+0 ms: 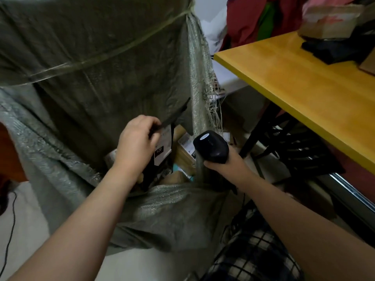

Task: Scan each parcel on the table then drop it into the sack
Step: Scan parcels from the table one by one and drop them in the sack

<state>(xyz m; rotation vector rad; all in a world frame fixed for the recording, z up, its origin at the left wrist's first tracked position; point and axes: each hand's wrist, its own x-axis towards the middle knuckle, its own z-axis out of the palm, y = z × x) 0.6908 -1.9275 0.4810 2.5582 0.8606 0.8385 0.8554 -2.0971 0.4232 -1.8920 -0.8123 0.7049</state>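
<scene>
Your left hand (pixel 136 142) pinched the top of the black parcel (pixel 162 153) in the middle of the frame. It hung long-side down inside the open sack (pixel 81 78). Your right hand (pixel 221 165), just right of it, gripped the scanner (pixel 211 147).

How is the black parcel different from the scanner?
The black parcel is flat and thin; the scanner is chunky and rounded. The parcel has a white label; the scanner has a pale oval on top. The left hand holds the parcel over the sack; the right hand holds the scanner. Both are black.
</scene>
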